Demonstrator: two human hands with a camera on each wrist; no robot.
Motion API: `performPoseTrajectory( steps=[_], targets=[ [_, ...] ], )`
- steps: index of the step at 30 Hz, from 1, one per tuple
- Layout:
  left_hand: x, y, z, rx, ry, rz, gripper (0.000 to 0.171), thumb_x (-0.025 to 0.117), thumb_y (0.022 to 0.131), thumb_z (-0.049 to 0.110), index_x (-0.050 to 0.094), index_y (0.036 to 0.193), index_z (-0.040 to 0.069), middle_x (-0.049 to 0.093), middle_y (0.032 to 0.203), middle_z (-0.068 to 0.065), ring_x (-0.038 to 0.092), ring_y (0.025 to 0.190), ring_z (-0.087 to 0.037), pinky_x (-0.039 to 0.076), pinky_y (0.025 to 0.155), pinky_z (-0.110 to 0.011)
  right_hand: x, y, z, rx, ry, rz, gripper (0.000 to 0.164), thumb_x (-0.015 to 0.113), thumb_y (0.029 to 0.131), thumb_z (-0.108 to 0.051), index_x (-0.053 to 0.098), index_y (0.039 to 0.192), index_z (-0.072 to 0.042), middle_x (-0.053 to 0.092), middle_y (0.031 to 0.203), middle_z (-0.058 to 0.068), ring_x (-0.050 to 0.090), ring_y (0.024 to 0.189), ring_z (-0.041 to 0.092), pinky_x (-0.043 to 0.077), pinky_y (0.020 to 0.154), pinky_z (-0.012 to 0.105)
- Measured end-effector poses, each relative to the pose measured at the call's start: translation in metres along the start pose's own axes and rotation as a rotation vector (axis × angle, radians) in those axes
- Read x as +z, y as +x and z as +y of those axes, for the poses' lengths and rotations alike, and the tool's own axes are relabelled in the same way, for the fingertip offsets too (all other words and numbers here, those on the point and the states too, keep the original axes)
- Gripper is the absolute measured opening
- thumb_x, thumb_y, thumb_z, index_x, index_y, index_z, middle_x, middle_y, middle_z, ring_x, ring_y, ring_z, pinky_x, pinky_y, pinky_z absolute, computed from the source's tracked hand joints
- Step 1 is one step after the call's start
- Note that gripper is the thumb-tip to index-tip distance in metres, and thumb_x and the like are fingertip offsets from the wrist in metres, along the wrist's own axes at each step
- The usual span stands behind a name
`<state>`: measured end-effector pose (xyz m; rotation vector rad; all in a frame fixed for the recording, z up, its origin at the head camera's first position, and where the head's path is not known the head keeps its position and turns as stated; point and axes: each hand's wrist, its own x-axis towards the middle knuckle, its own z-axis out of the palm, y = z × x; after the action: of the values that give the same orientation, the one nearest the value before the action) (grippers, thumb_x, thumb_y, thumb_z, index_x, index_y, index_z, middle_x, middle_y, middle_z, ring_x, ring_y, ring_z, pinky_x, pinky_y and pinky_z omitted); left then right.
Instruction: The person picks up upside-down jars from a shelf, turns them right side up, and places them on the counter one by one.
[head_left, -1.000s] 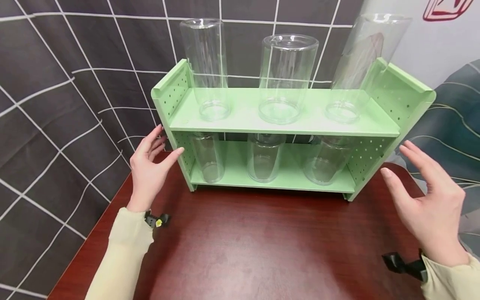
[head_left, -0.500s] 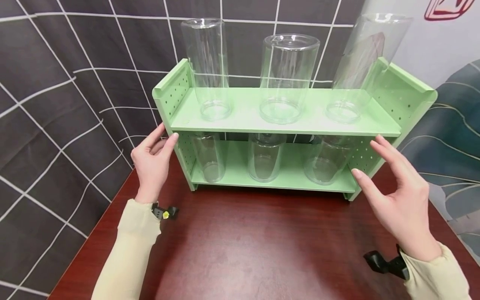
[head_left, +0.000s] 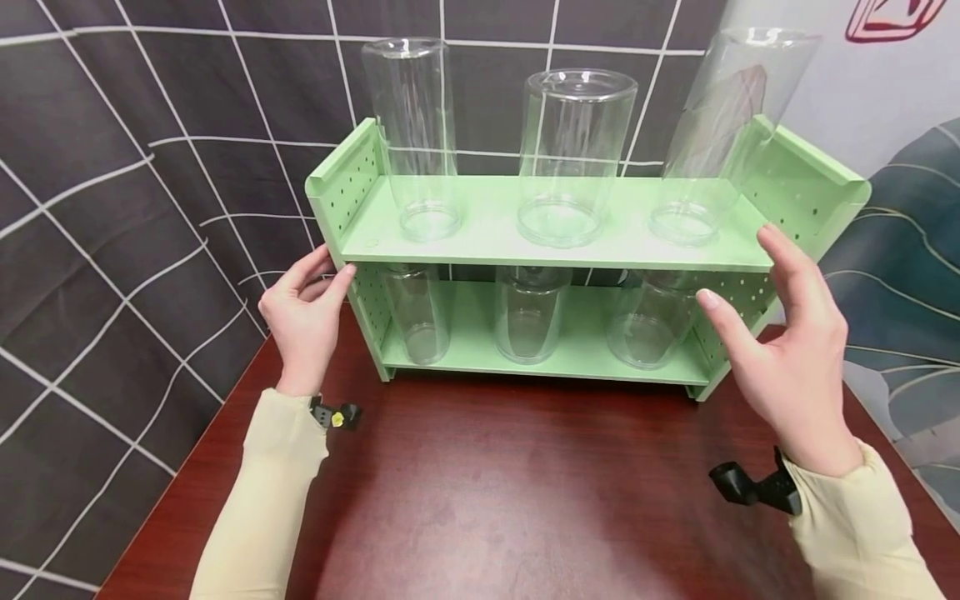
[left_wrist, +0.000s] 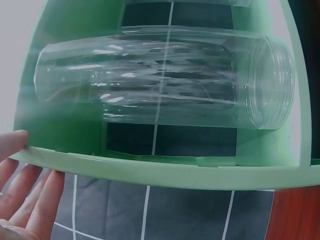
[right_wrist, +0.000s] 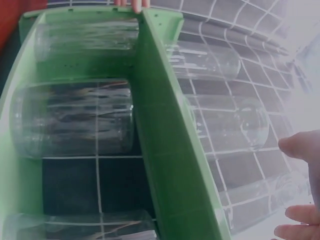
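Observation:
A light green two-tier shelf rack [head_left: 570, 262] stands at the back of the table, with perforated side panels. At its left panel my left hand [head_left: 303, 321] pinches the edge, thumb in front and fingers along the outer side; the left wrist view shows the thumb [left_wrist: 17, 139] over the panel rim. My right hand [head_left: 798, 367] is spread in front of the rack's right end, holding nothing, thumb and index finger apart. On the upper tier are a tall clear jar [head_left: 416, 117] at left, a wider jar [head_left: 577, 133] in the middle and another tall jar [head_left: 738, 125] at right.
Three more clear jars stand on the lower tier: left [head_left: 420, 321], middle [head_left: 528, 321] and right [head_left: 648, 325]. A dark red tabletop [head_left: 495, 492] lies in front. Behind and at left hangs dark cloth [head_left: 90, 250] with a white grid; patterned fabric [head_left: 900, 258] is at right.
My left hand has closed in on the left panel edge and now pinches it. The right hand has moved left and up, closer to the rack's right end. The jars have stayed put.

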<state>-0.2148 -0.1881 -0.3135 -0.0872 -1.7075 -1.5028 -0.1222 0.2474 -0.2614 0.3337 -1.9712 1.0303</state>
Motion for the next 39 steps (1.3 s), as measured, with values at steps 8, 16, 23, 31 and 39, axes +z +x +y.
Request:
performPoseTrajectory(
  steps=[8,16,23,31,39],
  targets=[
    [0.000,0.001,-0.001,0.027,-0.001,-0.017,0.033,0.084,0.082,0.004,0.078,0.115,0.007,0.076,0.099,-0.016,0.072,0.074,-0.007,0.059,0.073,-0.022,0.003,0.022,0.003,0.188,-0.080,-0.047,0.079,0.084,0.082,-0.008,0.048,0.152,-0.013,0.048,0.153,0.003,0.043,0.138,0.009,0.033,0.115,0.026],
    [0.000,0.002,0.001,0.061,0.061,-0.011,0.034,0.083,0.080,0.001,0.078,0.114,0.007,0.076,0.096,-0.016,0.070,0.072,-0.003,0.059,0.072,-0.020,0.015,0.056,0.010,0.294,-0.175,-0.128,0.094,0.083,0.084,-0.029,0.030,0.160,-0.016,0.037,0.159,0.007,0.040,0.143,0.018,0.029,0.116,0.023],
    [0.002,0.002,-0.002,0.095,0.104,0.002,0.036,0.083,0.079,-0.001,0.078,0.114,0.005,0.076,0.096,-0.016,0.069,0.070,0.000,0.059,0.070,-0.019,0.026,0.079,0.014,0.409,-0.207,-0.217,0.106,0.080,0.084,-0.045,0.016,0.164,-0.016,0.031,0.162,0.008,0.041,0.142,0.025,0.032,0.117,0.031],
    [0.001,0.000,0.001,0.097,0.100,-0.001,0.035,0.081,0.080,-0.001,0.078,0.114,0.007,0.076,0.095,-0.015,0.069,0.071,0.000,0.059,0.070,-0.019,0.030,0.088,0.022,0.478,-0.205,-0.222,0.106,0.078,0.084,-0.052,0.017,0.163,-0.017,0.038,0.159,0.008,0.047,0.138,0.027,0.037,0.114,0.035],
    [0.002,0.000,0.003,0.108,0.101,-0.005,0.035,0.081,0.080,-0.001,0.078,0.113,0.007,0.076,0.094,-0.015,0.069,0.071,0.000,0.059,0.070,-0.019,0.029,0.087,0.022,0.450,-0.175,-0.156,0.096,0.083,0.083,-0.044,0.031,0.158,-0.015,0.051,0.151,0.007,0.054,0.131,0.022,0.041,0.109,0.026]
  ],
)
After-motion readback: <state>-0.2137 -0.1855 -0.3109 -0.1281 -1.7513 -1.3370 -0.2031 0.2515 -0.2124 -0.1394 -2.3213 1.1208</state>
